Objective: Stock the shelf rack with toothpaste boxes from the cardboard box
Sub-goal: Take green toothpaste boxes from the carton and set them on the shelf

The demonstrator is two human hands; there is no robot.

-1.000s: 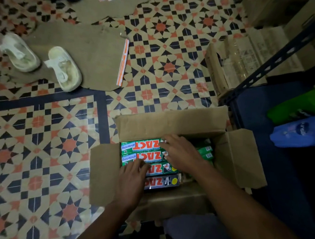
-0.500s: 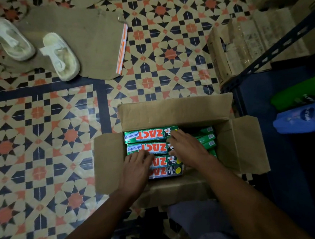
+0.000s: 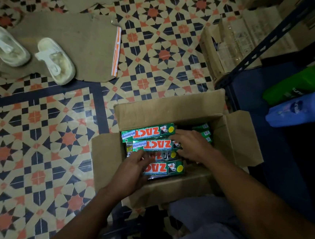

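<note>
Green ZACT toothpaste boxes (image 3: 147, 134) lay flat in rows inside open cardboard box (image 3: 169, 109) on patterned tile floor (image 3: 36, 147); 4 printed faces showed, more boxes at right.
Left hand (image 3: 131, 172) rested on 3rd and 4th box, fingers loosely extended, blurred.
Right hand (image 3: 192, 145) sat on right ends of upper boxes, fingers bent; grip could not be told.
Shelf rack (image 3: 270, 39) stood just right of box, with green bottle (image 3: 299, 82) and blue bottle (image 3: 298, 110) on it.
2 white sandals (image 3: 57, 61) sat on flattened cardboard (image 3: 79, 42), far left.
</note>
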